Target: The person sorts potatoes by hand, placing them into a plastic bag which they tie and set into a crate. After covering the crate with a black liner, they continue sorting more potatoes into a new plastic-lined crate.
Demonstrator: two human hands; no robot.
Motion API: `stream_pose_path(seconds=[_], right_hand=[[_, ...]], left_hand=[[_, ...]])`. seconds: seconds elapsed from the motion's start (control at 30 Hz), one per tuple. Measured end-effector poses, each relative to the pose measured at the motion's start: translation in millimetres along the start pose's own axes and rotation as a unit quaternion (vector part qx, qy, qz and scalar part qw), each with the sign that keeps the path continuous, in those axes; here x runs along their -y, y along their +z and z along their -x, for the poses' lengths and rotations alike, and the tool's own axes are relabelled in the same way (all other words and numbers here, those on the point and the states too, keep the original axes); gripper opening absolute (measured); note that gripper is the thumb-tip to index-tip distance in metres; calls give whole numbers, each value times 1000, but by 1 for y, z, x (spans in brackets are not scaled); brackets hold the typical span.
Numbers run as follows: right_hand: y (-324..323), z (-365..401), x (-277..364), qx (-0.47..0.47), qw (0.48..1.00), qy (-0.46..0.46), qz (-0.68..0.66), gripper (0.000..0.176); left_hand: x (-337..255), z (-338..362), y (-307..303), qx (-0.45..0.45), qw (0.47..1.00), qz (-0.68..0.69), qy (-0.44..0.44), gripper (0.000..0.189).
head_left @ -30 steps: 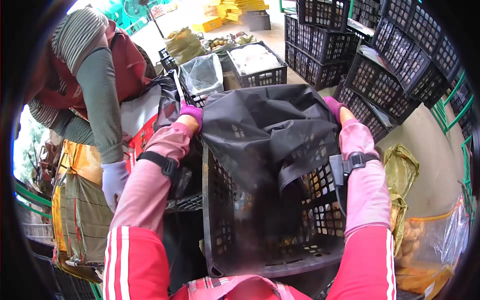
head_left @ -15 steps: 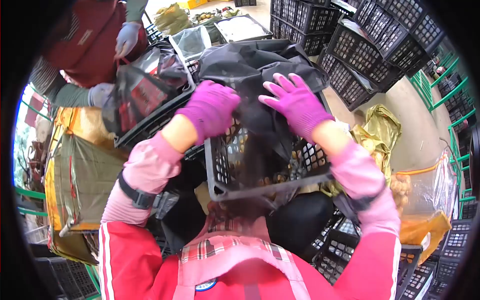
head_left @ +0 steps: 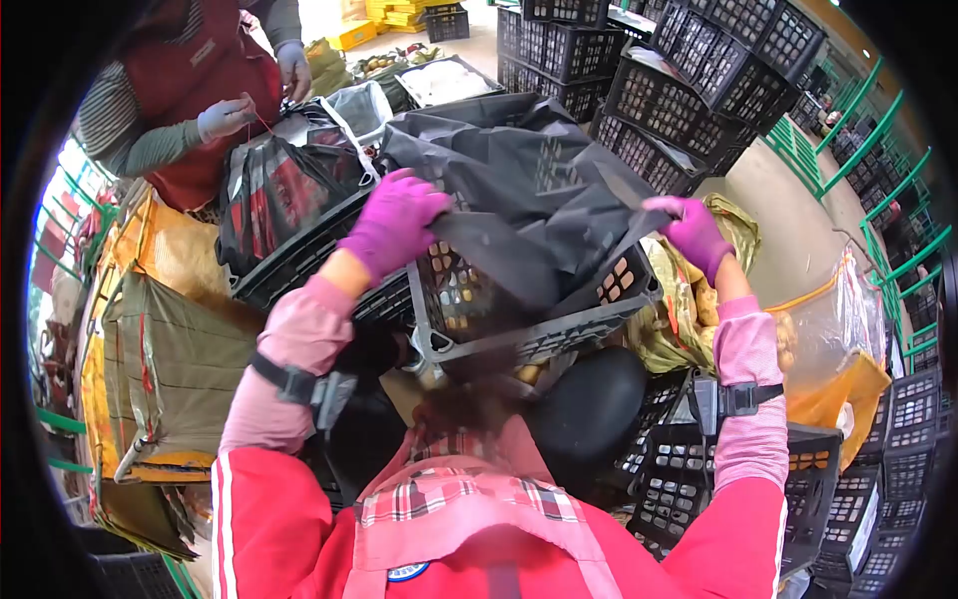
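Observation:
A black plastic crate (head_left: 559, 337) with lattice walls stands in front of me, with a thin black liner sheet (head_left: 519, 205) spread over it and sagging inside. At the crate's left side, my left hand (head_left: 399, 222) in a purple glove is closed on the liner's edge. My right hand (head_left: 696, 235), gloved alike, pinches the liner's right edge and holds it taut beyond the crate's right wall. The front part of the liner is smeared by motion. Folds of the sheet hide most of the crate's inside.
A co-worker's grey-gloved hand (head_left: 228, 118) holds a red string above a black-and-red bag (head_left: 289, 195) in another crate at left. Stacked black crates (head_left: 649, 110) stand at back right. A greenish sack (head_left: 733, 240) of round produce sits right of my crate.
My right hand has moved right and down, from lying spread on the liner to pinching its edge. The liner is spread wider. My left hand has moved slightly left.

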State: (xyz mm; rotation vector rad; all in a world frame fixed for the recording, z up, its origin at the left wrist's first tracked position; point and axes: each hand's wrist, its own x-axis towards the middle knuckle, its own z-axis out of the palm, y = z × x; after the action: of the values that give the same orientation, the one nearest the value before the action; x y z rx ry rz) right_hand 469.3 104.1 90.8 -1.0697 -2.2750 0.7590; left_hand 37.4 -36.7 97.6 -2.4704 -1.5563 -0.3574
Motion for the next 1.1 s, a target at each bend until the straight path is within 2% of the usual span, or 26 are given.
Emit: stream_pose_path(seconds=[0.03,0.07,0.1,0.17,0.2,0.23,0.3,0.37,0.4,0.5,0.53,0.63,0.67,0.7,0.77,0.83,0.87,0.97,1.0,1.07,1.1], right_hand=[[1,14,-9,23,997,59,51,30],[-4,23,-15,105,981,138,83,38],[-5,32,-16,89,984,119,100,42],[-7,47,-11,60,986,79,136,51],[-7,50,5,22,976,-15,216,64],[-5,54,24,6,968,-36,250,71],[2,63,78,47,955,-117,268,75],[17,72,102,132,926,-152,318,77],[28,74,100,129,917,-174,335,63],[35,62,72,229,926,-41,298,41],[30,64,63,186,952,-79,231,21],[2,78,78,110,993,31,-32,17],[-8,80,70,97,993,37,-58,19],[-15,88,68,48,996,13,-70,13],[-27,105,60,30,993,66,-95,14],[-31,122,30,49,997,56,-7,14],[-26,129,19,61,996,52,37,15],[-5,135,2,161,961,222,-28,16],[6,135,-11,184,960,210,29,18],[25,132,-17,218,943,201,149,23],[37,130,-21,244,933,218,151,28]], left_hand=[[8,18,-17,48,998,-29,-28,44],[15,35,-35,156,979,-72,-106,50],[18,49,-48,260,941,-116,-182,56],[10,85,-52,85,979,-118,-141,62],[0,96,-58,-5,985,-119,-124,65],[-10,97,-64,4,991,-110,-81,71],[-50,75,-83,24,996,-88,13,83],[-61,66,-66,24,996,-55,66,74],[-62,64,-57,22,995,-39,92,69],[-32,67,-50,73,992,13,104,50],[-29,71,-55,36,990,125,60,27],[-35,84,-98,20,932,361,-21,27],[-38,95,-107,35,932,360,-18,25],[-43,108,-114,48,933,357,-14,24],[-60,126,-125,75,924,374,8,21],[-80,144,-118,179,944,277,-29,20],[-89,154,-106,191,951,241,-45,20],[-108,181,-43,225,959,149,-83,23],[-114,188,-21,235,959,133,-90,27],[-123,207,42,141,982,101,-76,33],[-128,212,58,93,990,86,-69,36]])
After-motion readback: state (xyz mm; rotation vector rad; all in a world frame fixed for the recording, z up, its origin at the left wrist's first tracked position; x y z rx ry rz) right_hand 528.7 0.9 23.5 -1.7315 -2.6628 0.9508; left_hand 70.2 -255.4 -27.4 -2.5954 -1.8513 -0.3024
